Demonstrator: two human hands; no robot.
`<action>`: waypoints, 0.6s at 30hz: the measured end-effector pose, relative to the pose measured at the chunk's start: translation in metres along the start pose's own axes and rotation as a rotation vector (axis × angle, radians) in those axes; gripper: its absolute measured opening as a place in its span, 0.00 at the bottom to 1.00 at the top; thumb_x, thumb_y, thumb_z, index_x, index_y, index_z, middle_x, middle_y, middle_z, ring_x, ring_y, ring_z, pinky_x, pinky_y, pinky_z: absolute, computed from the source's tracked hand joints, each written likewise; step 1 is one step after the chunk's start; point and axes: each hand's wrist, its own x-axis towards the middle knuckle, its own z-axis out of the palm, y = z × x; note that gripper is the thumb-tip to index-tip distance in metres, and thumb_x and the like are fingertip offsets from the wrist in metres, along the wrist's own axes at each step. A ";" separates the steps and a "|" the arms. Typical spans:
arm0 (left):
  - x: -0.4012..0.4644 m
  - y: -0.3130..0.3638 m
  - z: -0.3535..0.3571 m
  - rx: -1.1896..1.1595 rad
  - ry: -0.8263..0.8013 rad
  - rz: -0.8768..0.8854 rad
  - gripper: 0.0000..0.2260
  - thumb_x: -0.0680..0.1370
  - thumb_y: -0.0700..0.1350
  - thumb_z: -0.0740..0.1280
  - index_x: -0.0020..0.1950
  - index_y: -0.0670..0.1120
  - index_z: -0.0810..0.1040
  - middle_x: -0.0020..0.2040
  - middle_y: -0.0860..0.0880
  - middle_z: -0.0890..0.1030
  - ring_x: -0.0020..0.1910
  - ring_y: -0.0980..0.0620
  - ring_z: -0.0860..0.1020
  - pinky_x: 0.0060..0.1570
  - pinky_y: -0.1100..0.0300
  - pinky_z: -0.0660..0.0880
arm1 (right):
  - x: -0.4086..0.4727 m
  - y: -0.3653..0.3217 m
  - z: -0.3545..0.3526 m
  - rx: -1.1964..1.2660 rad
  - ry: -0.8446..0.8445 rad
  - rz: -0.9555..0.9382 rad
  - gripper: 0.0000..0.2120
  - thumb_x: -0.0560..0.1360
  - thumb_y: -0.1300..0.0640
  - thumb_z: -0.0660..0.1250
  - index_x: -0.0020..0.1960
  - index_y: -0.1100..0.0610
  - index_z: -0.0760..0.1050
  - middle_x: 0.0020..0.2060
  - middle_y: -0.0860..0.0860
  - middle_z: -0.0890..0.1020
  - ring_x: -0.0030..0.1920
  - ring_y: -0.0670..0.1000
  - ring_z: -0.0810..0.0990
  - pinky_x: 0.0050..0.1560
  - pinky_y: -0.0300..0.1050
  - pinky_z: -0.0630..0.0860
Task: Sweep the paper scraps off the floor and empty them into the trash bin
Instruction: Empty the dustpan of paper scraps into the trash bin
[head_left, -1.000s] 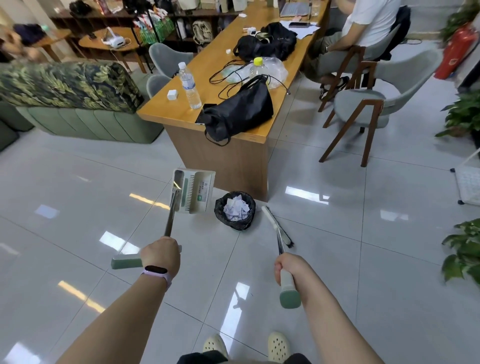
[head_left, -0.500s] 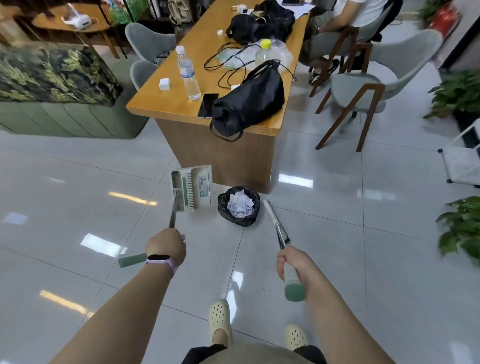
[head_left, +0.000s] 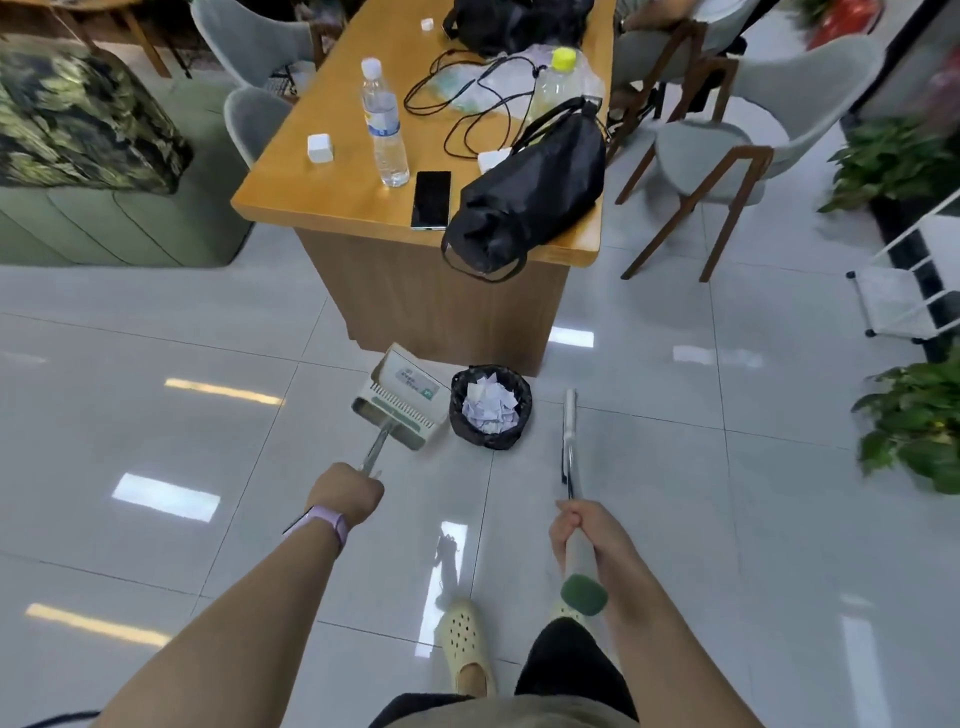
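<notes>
Left grip (head_left: 347, 491) on dustpan (head_left: 401, 397) handle, beside trash bin (head_left: 490, 406)

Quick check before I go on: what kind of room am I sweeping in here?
Probably an office or shared workroom: a long wooden table with a phone, cables and bags on it, grey chairs round it, a green sofa to one side and potted plants on a glossy tiled floor.

We note bare forearms, no sleeves in view. A lilac wristband (head_left: 323, 521) sits just behind the left hand (head_left: 345, 491); the right hand (head_left: 586, 531) wears nothing. Pale yellow perforated clogs (head_left: 464, 643) on the feet, black trousers (head_left: 566, 665), a beige-grey top (head_left: 498, 716) at the bottom edge.
</notes>
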 end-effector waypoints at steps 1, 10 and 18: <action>0.004 0.002 0.001 -0.031 -0.008 -0.011 0.03 0.76 0.37 0.64 0.45 0.37 0.74 0.40 0.41 0.77 0.39 0.40 0.77 0.39 0.56 0.75 | 0.001 -0.002 0.004 -0.013 0.012 -0.010 0.14 0.78 0.66 0.58 0.36 0.56 0.63 0.19 0.48 0.68 0.17 0.44 0.67 0.18 0.35 0.66; 0.042 0.038 0.006 -0.149 -0.112 -0.105 0.06 0.74 0.34 0.63 0.37 0.39 0.71 0.27 0.44 0.71 0.23 0.46 0.68 0.27 0.61 0.66 | 0.027 -0.037 0.040 0.125 -0.029 0.170 0.12 0.78 0.65 0.59 0.39 0.54 0.63 0.23 0.48 0.66 0.17 0.44 0.67 0.16 0.35 0.67; 0.048 0.069 -0.010 -0.052 -0.173 -0.017 0.05 0.73 0.32 0.60 0.38 0.39 0.70 0.30 0.43 0.71 0.25 0.46 0.68 0.26 0.63 0.64 | 0.036 -0.039 0.054 0.081 0.003 0.146 0.13 0.77 0.67 0.58 0.37 0.56 0.64 0.22 0.49 0.68 0.18 0.44 0.68 0.19 0.34 0.69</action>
